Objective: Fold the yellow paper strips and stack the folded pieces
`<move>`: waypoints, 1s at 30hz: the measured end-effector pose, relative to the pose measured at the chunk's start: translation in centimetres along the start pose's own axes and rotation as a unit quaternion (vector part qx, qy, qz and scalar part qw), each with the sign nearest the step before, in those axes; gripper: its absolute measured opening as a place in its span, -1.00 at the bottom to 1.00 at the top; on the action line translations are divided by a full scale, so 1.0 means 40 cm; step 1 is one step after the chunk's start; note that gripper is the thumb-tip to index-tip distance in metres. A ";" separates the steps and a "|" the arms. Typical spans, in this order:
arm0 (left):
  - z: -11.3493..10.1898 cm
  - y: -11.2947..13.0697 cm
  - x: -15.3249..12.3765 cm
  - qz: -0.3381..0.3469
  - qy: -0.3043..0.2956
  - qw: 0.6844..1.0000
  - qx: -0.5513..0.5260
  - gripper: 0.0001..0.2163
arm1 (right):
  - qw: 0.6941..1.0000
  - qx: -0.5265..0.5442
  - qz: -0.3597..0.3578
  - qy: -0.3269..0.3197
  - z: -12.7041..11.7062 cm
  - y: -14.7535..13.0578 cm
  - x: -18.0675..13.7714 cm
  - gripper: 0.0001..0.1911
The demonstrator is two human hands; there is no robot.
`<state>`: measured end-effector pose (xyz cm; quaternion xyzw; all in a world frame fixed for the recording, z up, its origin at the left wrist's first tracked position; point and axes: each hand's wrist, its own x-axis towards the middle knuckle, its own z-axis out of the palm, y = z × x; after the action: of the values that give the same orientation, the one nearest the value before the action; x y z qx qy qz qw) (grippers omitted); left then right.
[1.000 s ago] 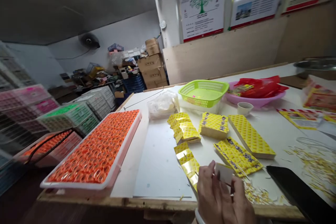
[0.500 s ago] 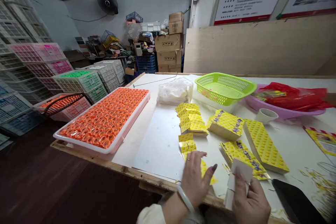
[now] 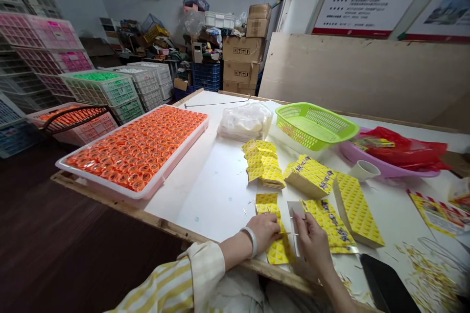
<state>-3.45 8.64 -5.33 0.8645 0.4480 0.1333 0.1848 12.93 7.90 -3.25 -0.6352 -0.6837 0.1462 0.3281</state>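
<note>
My left hand (image 3: 265,230) rests with curled fingers on a row of small yellow foil packets (image 3: 272,227) near the table's front edge. Just to its right, my right hand (image 3: 313,243) pinches a small white card (image 3: 295,211), held upright beside the packets. A thin stick or pin seems to run between the two hands. More yellow packets lie in piles (image 3: 261,165) and stacks (image 3: 311,176) behind the hands, and a long yellow block (image 3: 358,210) lies to the right.
A pink tray of orange pieces (image 3: 137,149) fills the table's left. Behind sit a clear plastic bag (image 3: 245,122), a green basket (image 3: 315,124), a purple basin with red bags (image 3: 394,149), and a small white cup (image 3: 363,170). A black slab (image 3: 385,286) lies front right. Crates stand left.
The view has tilted down and left. My left hand moved onto the yellow packets, and my right hand brought the white card lower and closer to it.
</note>
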 end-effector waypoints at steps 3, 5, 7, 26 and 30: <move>0.022 0.015 0.017 0.044 0.006 0.999 -0.005 -0.84 | 0.998 -0.055 -0.009 -0.040 0.020 0.033 0.010 -0.65; 0.033 0.019 0.026 0.059 0.007 0.998 -0.006 -0.83 | 0.993 -0.102 -0.009 -0.056 0.027 0.041 0.012 -0.67; 0.040 0.019 0.032 0.066 0.007 0.998 -0.009 -0.83 | 0.985 -0.157 -0.011 -0.068 0.030 0.036 0.010 -0.66; 0.024 0.028 0.027 -0.034 -0.021 0.994 -0.099 -0.72 | 0.876 -0.419 -0.071 -0.227 0.029 -0.012 -0.012 -0.87; -0.007 0.012 0.004 -0.034 -0.038 0.990 -0.129 -0.69 | 0.888 -0.403 -0.064 -0.212 0.042 -0.023 -0.025 -0.87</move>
<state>-3.12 8.57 -4.85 0.8222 0.4486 0.1507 0.3163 11.13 7.17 -4.17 -0.6213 -0.7764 -0.0327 -0.1003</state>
